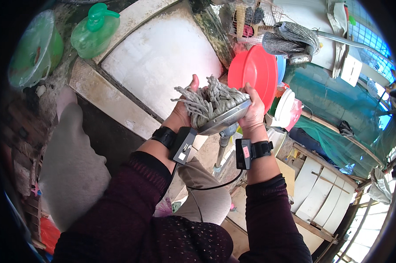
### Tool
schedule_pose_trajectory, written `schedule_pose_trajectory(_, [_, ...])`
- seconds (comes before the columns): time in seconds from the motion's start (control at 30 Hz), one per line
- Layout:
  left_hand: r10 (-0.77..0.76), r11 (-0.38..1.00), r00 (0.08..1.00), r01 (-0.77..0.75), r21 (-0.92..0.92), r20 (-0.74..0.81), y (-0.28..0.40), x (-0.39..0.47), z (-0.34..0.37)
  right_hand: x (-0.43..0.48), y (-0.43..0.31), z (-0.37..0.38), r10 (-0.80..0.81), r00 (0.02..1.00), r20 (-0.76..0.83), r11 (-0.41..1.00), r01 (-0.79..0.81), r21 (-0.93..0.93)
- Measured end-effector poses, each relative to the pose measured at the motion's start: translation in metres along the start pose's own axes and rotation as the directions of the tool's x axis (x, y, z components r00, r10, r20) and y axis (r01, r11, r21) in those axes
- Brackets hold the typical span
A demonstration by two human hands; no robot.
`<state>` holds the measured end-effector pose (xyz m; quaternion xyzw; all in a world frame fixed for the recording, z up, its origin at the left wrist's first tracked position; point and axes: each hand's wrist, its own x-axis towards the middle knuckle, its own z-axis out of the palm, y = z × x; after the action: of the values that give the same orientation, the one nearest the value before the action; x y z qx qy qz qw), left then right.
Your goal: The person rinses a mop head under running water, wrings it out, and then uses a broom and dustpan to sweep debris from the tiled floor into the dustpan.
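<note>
A flat string mop head point(214, 102) is held up between both hands, its grey cotton cords facing upward. Under the cords runs a shiny metal plate point(229, 116), with a swivel joint and metal pole point(222, 146) angling down from it. My left hand point(181, 110) grips the left end among the cords, its thumb sticking up; cords hide most of its fingers. At the other end, my right hand point(253, 110) clasps the plate's edge, thumb on top. Both wrists wear strapped black devices, the left one point(183, 145) and the right one point(243, 153).
Beyond the mop lies a white slab basin point(158, 46) with a raised rim. A red plastic basin point(254, 77) stands close behind my right hand. A green jug point(95, 34), a clear green bucket point(37, 49) and another string mop point(288, 39) are around the edges.
</note>
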<state>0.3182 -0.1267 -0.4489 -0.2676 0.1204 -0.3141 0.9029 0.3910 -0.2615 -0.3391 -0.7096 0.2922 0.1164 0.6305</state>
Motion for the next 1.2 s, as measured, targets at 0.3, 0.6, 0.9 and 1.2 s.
schedule_pose_trajectory(0.3, [0.056, 0.986, 0.980, -0.024, 0.167, -0.190, 0.001, -0.017, 0.043, -0.043, -0.035, 0.032, -0.418, 0.840, 0.346, 0.575, 0.539, -0.616])
schedule_pose_trajectory(0.6, [0.067, 0.980, 0.950, -0.006, 0.200, -0.303, 0.004, -0.020, 0.054, -0.069, -0.027, 0.064, -0.405, 0.669, 0.624, 0.171, 0.725, -0.667])
schedule_pose_trajectory(0.9, [0.115, 0.934, 0.923, 0.025, 0.355, -0.368, -0.005, -0.003, 0.041, -0.067, -0.055, 0.079, 0.029, 0.958, 0.287, 0.122, 0.281, -0.952])
schedule_pose_trajectory(1.2, [0.114, 0.986, 0.984, -0.094, 0.140, -0.140, 0.008, -0.007, 0.057, -0.051, -0.050, 0.075, -0.043, 0.964, 0.262, 0.142, 0.265, -0.954])
